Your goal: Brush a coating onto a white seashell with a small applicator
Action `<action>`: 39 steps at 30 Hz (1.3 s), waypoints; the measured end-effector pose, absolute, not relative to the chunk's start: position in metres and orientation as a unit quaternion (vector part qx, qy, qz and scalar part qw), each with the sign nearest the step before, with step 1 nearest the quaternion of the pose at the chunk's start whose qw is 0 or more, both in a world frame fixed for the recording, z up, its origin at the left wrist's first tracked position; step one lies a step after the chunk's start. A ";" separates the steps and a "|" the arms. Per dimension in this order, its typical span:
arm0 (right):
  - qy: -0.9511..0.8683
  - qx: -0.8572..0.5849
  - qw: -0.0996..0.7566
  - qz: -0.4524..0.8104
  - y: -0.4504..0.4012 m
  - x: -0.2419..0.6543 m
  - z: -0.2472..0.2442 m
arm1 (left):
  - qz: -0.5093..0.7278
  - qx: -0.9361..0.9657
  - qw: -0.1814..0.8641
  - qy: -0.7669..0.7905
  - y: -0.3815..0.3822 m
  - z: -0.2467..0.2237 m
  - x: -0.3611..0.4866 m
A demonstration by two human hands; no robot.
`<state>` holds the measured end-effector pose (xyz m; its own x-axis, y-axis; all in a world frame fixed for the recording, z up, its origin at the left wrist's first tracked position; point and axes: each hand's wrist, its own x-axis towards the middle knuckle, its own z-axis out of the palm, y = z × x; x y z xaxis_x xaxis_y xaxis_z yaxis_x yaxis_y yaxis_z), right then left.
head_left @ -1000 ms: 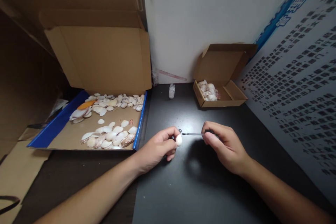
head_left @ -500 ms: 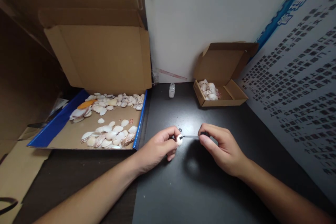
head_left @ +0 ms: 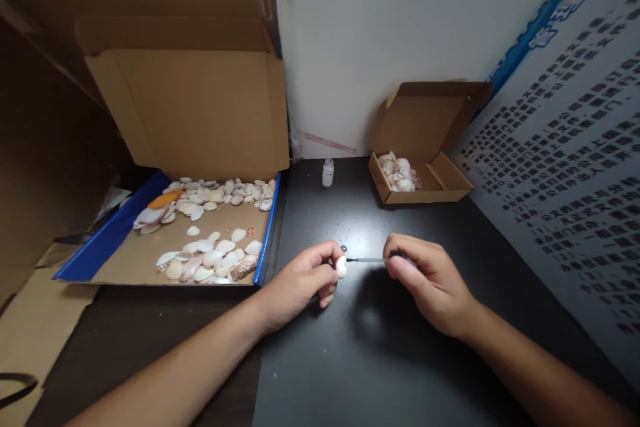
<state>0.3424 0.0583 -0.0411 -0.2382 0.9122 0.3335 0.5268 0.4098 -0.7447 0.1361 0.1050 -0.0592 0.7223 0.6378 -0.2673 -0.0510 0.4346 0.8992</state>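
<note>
Pinched between the thumb and fingers of my left hand (head_left: 310,277) is a small white seashell (head_left: 341,267). My right hand (head_left: 425,277) grips the black end of a thin applicator brush (head_left: 367,260), whose grey stem runs left toward the shell. The brush's dark tip is at the shell's right side; whether it touches is too small to tell. Just beyond the shell, a small dark ring-like piece (head_left: 343,249) lies on the black table mat (head_left: 320,360). Farther back stands a small uncapped glass bottle (head_left: 327,173) with a pale label.
To the left, an open blue-edged cardboard box (head_left: 115,257) holds many loose shells (head_left: 213,257) and an orange piece (head_left: 166,199). A smaller open cardboard box (head_left: 425,196) with white shells (head_left: 399,173) sits at the back right. A printed poster (head_left: 565,147) borders the right side.
My right hand has drawn slightly to the right with the brush, and its tip has shifted from the shell's face to its right edge. The shell appears turned in my left fingers.
</note>
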 end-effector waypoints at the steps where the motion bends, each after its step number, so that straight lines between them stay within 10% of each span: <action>1: -0.754 -0.476 0.375 0.255 0.058 0.342 -0.041 | 0.219 0.479 0.795 0.301 0.105 -0.059 0.136; 39: -0.739 -0.502 0.365 0.261 0.057 0.340 -0.040 | 0.257 0.371 0.846 0.285 0.106 -0.054 0.137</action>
